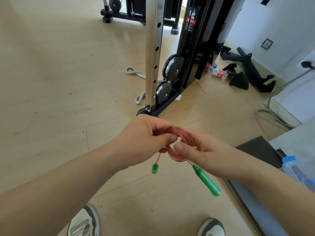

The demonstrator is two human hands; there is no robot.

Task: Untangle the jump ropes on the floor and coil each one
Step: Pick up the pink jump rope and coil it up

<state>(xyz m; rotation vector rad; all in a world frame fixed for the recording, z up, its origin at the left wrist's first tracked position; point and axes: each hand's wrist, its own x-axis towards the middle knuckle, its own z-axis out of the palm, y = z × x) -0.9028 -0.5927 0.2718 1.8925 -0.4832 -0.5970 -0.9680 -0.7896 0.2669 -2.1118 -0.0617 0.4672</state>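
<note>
Pale wood floor (51, 82) fills everything to the left of the hands, and I judge that side to be the freest room for swinging an arm out.

Ahead of my left hand (146, 138), beyond its knuckles, a grey braided rope (136, 73) lies on the floor and passes behind the steel post (153, 57) of the gym machine. It may be the next one to coil, but I cannot tell what kind of rope it is.

The left hand is curled round the near-left side of the red jump rope (185, 133), thumb pressed down on the strands. This rope is already gathered into a small ring between the two hands, held up off the floor. One green handle (155, 168) hangs end-on just below the left hand. The other green handle (206, 182) trails from the coil down and toward my right forearm, its long axis slanting that way.

The right hand (201, 150) pinches the opposite side of the ring, thumb on top, so both hands are close together on it and equally near.

Further right, a dark mat (259, 149) has its edge close by, so there is less room on that side.
</note>
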